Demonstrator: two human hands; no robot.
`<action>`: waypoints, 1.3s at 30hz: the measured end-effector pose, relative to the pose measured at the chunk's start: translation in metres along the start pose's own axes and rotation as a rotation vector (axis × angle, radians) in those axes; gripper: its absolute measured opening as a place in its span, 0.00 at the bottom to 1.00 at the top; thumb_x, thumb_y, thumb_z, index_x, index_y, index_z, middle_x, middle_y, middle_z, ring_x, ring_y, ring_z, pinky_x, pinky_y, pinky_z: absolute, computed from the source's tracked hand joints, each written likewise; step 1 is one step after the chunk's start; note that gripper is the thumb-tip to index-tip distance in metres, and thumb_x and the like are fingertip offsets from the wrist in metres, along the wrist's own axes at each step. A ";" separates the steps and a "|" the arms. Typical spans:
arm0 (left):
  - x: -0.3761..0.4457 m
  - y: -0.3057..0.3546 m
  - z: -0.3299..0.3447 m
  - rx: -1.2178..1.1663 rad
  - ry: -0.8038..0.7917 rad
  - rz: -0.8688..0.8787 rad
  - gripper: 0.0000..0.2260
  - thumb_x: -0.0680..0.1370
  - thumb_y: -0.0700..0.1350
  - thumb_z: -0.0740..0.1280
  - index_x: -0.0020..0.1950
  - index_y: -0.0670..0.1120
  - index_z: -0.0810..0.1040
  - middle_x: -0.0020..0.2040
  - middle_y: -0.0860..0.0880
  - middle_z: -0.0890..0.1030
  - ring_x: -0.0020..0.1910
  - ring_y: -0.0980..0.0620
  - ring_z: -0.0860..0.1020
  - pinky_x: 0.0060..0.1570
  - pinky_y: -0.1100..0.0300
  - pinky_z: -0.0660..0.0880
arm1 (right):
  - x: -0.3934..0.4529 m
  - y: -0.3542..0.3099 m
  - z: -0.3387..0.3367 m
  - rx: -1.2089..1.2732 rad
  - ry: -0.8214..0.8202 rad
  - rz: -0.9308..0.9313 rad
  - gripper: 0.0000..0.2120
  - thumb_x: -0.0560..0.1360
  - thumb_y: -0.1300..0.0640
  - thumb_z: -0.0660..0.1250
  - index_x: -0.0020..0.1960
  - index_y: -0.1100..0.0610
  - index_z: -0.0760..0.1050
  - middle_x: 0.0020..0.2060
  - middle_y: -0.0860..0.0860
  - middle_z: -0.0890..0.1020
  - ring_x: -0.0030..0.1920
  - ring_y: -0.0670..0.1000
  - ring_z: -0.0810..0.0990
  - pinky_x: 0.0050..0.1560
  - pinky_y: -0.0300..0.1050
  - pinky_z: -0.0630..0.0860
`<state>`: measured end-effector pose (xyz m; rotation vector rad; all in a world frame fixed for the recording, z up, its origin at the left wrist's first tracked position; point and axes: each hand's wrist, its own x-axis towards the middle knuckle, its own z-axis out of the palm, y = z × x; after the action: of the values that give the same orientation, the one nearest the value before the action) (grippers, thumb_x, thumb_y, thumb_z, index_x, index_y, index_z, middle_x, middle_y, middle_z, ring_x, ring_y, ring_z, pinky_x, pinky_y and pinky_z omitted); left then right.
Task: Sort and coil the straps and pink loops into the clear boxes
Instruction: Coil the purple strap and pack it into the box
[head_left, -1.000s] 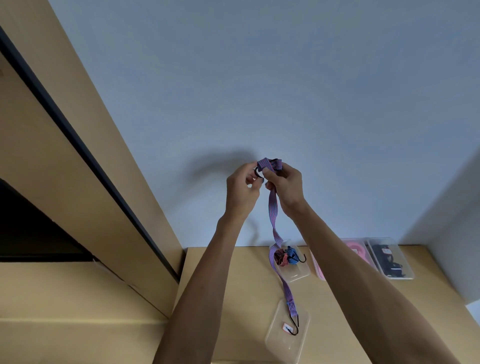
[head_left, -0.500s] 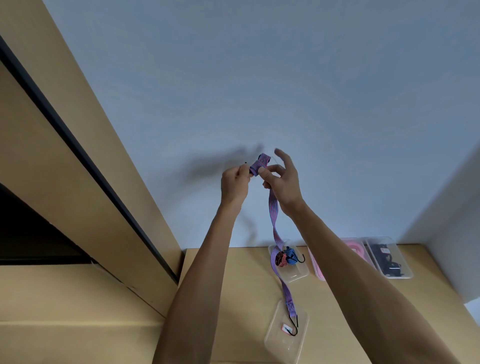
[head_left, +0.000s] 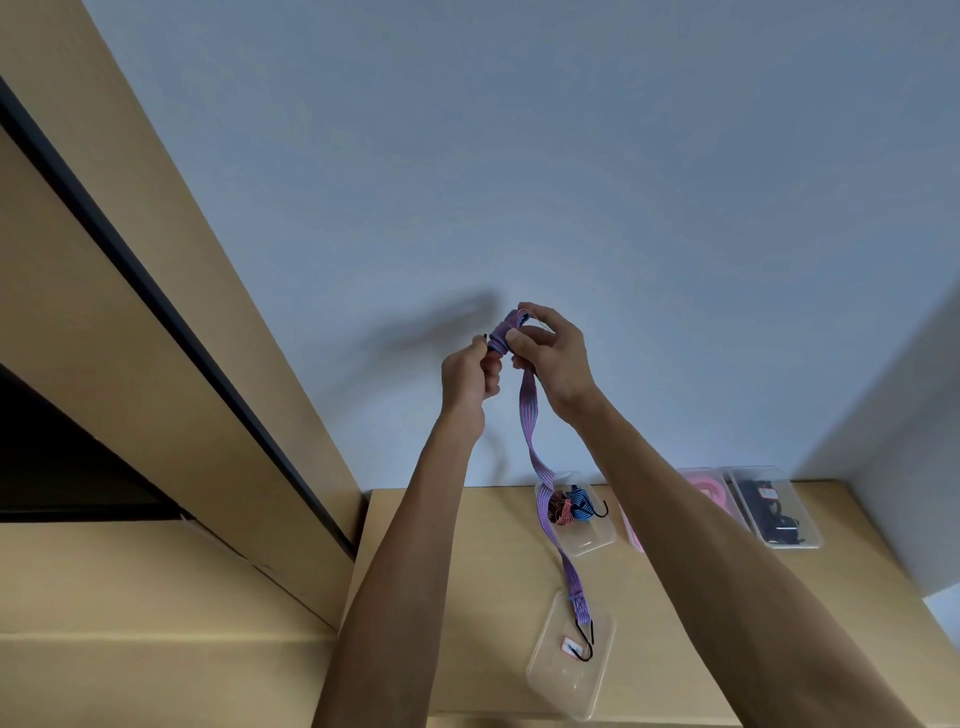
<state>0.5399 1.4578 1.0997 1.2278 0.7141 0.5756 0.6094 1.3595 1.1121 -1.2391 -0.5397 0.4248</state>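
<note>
Pinching the top of a purple striped strap (head_left: 529, 415), both hands work high above the desk (head_left: 467, 571) against the pale wall (head_left: 571, 156). The left hand (head_left: 470, 379) has its fingers curled tight around the strap's upper black hook end, a closed grip. The right hand (head_left: 553, 358) curls its thumb and fingers around the small wound bundle of strap beside it, also a closed grip. From the bundle the strap hangs down, twists once, and ends in a black hook (head_left: 584, 644) that dangles over the near clear box (head_left: 569, 670), which holds a small red-and-white tag.

Four clear boxes sit on the desk. One far box (head_left: 582, 525) holds two coiled straps, one red and one blue. To its right a box with pink loops (head_left: 706, 493) is partly hidden by the right forearm, and the rightmost box (head_left: 779, 509) holds black items. One strap is in hand.

Compared with half a second ago, the right hand's fingers, then spread open, have closed over the bundle, and the left hand has dropped a little lower beside it. The hanging hook stays over the near box.
</note>
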 end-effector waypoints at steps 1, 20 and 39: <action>-0.001 -0.003 0.000 0.137 0.075 0.140 0.12 0.82 0.43 0.60 0.42 0.42 0.78 0.33 0.46 0.76 0.31 0.47 0.69 0.33 0.57 0.67 | 0.000 0.002 0.000 0.015 0.034 0.013 0.15 0.77 0.67 0.69 0.62 0.65 0.74 0.38 0.58 0.83 0.32 0.52 0.75 0.39 0.42 0.76; -0.011 -0.013 -0.005 0.114 -0.104 0.198 0.12 0.78 0.33 0.62 0.49 0.42 0.84 0.36 0.45 0.82 0.31 0.49 0.79 0.40 0.57 0.80 | -0.016 0.020 -0.014 -0.321 0.082 -0.074 0.16 0.74 0.61 0.73 0.61 0.58 0.76 0.50 0.55 0.80 0.39 0.43 0.80 0.34 0.41 0.77; -0.032 -0.051 -0.038 0.797 -0.061 0.889 0.18 0.73 0.27 0.65 0.61 0.39 0.78 0.58 0.46 0.79 0.49 0.46 0.80 0.51 0.53 0.79 | -0.046 0.042 -0.003 -0.141 0.222 0.036 0.15 0.74 0.65 0.72 0.60 0.61 0.76 0.39 0.58 0.83 0.29 0.49 0.75 0.36 0.41 0.76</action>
<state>0.4915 1.4459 1.0496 2.3295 0.2980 1.0135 0.5738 1.3423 1.0643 -1.4130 -0.3629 0.2786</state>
